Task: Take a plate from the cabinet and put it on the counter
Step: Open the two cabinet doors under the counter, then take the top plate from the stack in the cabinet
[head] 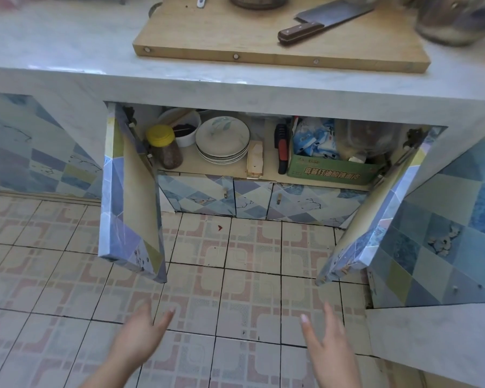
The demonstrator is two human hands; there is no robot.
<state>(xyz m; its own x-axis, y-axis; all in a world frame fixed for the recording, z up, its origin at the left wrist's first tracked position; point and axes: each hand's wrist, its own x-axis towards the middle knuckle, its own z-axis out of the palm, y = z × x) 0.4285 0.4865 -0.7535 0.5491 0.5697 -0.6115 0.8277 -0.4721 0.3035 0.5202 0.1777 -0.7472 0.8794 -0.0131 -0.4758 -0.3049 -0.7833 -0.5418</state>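
While both hands, left hand (pixel 140 336) and right hand (pixel 329 338), hover empty with open grips at 6 o'clock, the plate (pixel 222 137) tops its stack inside the open cabinet (pixel 266 168) at 12 o'clock; next, judged: reach in, then lift to the table (pixel 67 46).

- counter (pixel 67 49) — pale marble-look, glossy
- cutting board (pixel 235 32) — bare wood, matt, metal rivets along edge
- cleaver (pixel 324 22) — dull metal blade, dark polished wood handle
- plates (pixel 222 141) — stacked glazed ceramic, shiny
- jar (pixel 165 148) — clear, yellow plastic lid
- box (pixel 331 170) — green cardboard
- floor (pixel 235 275) — patterned tile, smooth
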